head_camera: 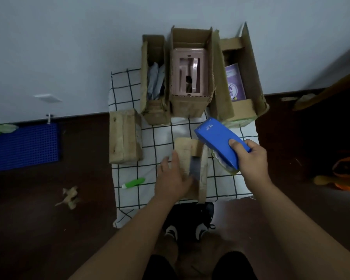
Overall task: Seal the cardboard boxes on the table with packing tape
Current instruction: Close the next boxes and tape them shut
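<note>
My right hand (249, 158) was wrapped around the blue tape dispenser (220, 142), thumb on top, holding it tilted just right of the small box (192, 168) in front of me. My left hand (174, 178) lay flat with fingers straight on that box's near left flap, pressing it down. The box sat near the front of the checked cloth covering the desk (129, 93), and its flaps looked partly raised, with a grey gap between them. To tape it well, I judged I should close both flaps until they met, keep the left hand pinning the seam, and draw the dispenser along it in one steady pull. A closed box (124, 136) lay to the left. Three open boxes (190, 73) stood at the back, still unsealed. A green pen (132, 183) rested near the left hand.
</note>
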Demonstrator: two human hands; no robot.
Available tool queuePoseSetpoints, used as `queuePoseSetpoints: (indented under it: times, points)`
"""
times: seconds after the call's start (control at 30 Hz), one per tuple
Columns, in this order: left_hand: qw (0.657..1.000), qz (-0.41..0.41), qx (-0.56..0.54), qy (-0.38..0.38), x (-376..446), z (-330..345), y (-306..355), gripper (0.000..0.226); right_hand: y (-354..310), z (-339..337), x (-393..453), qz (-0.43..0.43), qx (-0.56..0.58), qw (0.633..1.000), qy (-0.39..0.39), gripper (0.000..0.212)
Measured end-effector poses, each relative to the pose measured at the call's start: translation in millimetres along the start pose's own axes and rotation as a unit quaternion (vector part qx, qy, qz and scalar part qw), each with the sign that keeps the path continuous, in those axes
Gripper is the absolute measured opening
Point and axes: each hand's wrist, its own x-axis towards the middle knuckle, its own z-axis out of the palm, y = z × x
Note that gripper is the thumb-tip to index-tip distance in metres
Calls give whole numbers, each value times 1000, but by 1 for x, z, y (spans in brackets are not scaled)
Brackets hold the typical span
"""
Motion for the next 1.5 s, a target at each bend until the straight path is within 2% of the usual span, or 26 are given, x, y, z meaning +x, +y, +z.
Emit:
queuePoseSetpoints:
  times: [0.07,0.13,0.2,0.33,0.47,0.8,0.97,1.17,1.3,1.5]
  points:
    - [993,69,5,99,0,-4,9,83,0,5,0,-12,7,1000,2,35]
    - [975,151,-12,164,4,-5,23,68,1,8,-1,-28,25,999,4,32]
    - [965,195,-34,172,14,-4,34,53,5,9,0,-37,50,998,0,31]
    - [966,188,-54,170,31,6,32,26,16,4,9,-54,51,997,-27,37]
    - [964,184,-32,189,40,15,22,18,27,1,25,-68,77,994,-48,52]
    - [960,183,-37,210,50,18,19,22,51,10,32,-95,212,971,-54,29]
    - [957,173,-67,224,57,12,6,26,56,-25,47,-156,356,921,-9,11]
    - [949,175,-75,251,53,11,8,23,73,-25,48,-243,305,918,-74,19]
    - [946,190,-1,263,34,21,5,61,94,-25,29,-274,306,908,-79,20]
    - [961,140,-43,237,-26,47,-13,74,131,-44,-33,-283,298,911,-39,28]
